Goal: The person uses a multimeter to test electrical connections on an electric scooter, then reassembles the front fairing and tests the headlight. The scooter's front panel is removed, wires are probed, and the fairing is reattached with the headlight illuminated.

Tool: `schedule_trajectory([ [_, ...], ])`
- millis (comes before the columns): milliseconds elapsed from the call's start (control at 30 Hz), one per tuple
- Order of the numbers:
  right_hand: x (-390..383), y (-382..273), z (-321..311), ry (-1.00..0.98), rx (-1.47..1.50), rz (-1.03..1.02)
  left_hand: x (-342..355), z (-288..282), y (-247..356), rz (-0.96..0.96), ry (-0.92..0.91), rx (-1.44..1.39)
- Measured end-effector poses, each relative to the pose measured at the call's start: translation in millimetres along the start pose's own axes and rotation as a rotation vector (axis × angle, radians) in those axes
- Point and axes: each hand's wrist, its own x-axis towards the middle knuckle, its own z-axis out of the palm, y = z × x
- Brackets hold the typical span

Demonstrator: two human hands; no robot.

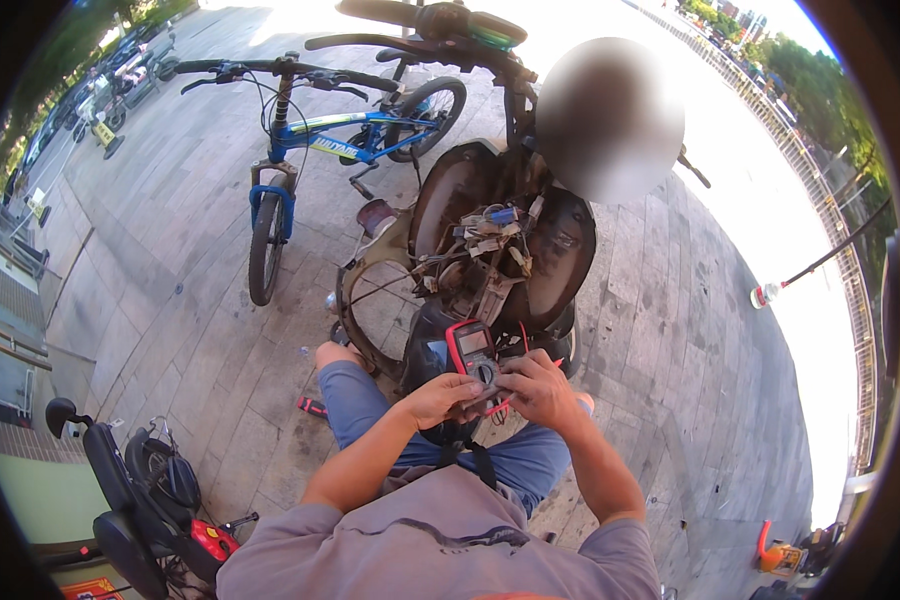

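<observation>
I hold a red-cased multimeter between both hands, just above my knees and directly below the scooter's exposed wiring bundle. My left hand cups the lower left of the case, fingers curled under it; my right hand closes over the lower right, thumb at the dial. Likely hazards: the meter, carried only at its lower end, could tip forward out of my grip toward the open scooter body; the red lead trailing right of my right hand could snag. Both forearms rise from below, elbows bent, wrists converging on the meter.
</observation>
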Motion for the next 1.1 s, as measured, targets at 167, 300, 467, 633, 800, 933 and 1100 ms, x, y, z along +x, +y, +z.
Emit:
schedule_trajectory([
  [167, -5, 0, 0, 0.091, -0.048, 0.036, 0, 10, 6, 0.068, 0.019, -0.08],
  [300, -9, -9, -2, 0.144, -0.072, 0.079, 3, 13, 9, 0.045, 0.015, -0.024],
  [467, -11, -14, -5, 0.217, -0.096, 0.114, 4, 13, 12, 0.104, 0.101, 0.154],
  [633, -8, -9, -15, 0.455, -0.194, 0.128, -2, 9, 27, 0.202, 0.204, 0.48],
  [800, -12, 2, -32, 0.51, -0.21, 0.247, -3, 7, 44, 0.17, 0.19, 0.715],
  [933, -21, 14, -40, 0.56, -0.098, 0.363, 0, 5, 55, 0.232, 0.204, 0.843],
  [1100, -34, 18, -37, 0.767, -0.04, 0.317, 5, 1, 52, 0.237, 0.232, 0.698],
])
